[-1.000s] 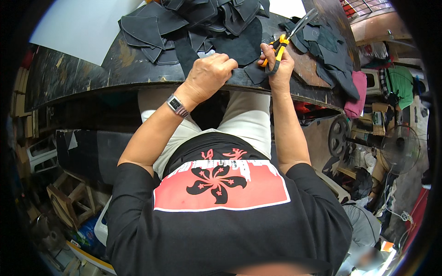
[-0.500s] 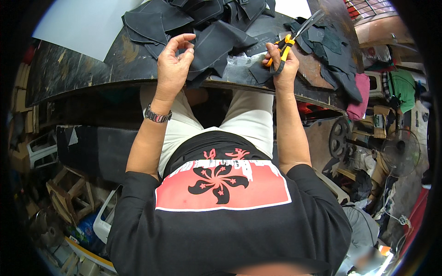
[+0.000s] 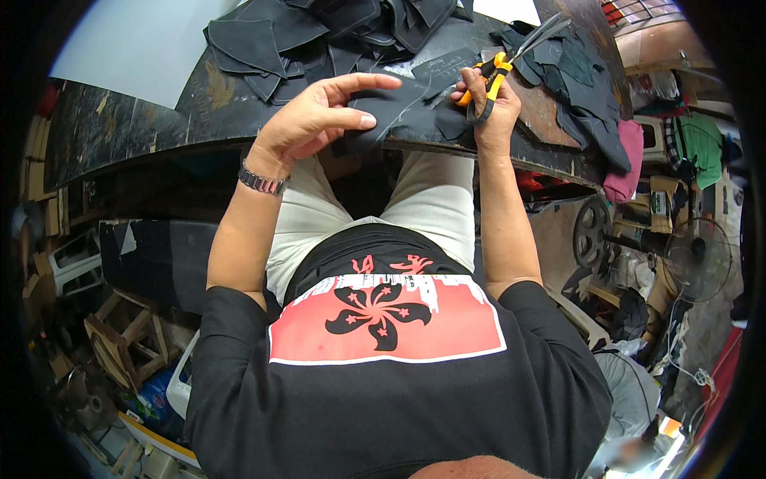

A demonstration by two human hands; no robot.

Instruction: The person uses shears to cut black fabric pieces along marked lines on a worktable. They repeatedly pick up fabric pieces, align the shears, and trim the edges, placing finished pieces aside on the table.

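R hand (image 3: 496, 116) grips ylw/blk scissors (image 3: 500, 70). L hand (image 3: 315, 116) — thumb & index wide apart — by a blk piece (image 3: 411, 120) on table (image 3: 159, 140); can't quite tell if touching.

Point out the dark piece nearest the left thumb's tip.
The dark piece across which a pale line curves, beside the left hand, at the table's near edge; the other dark pieces lie farther off.

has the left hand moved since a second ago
Yes: judged against the white sheet on the black table, the left hand has shifted to the person's left, nearer that sheet.
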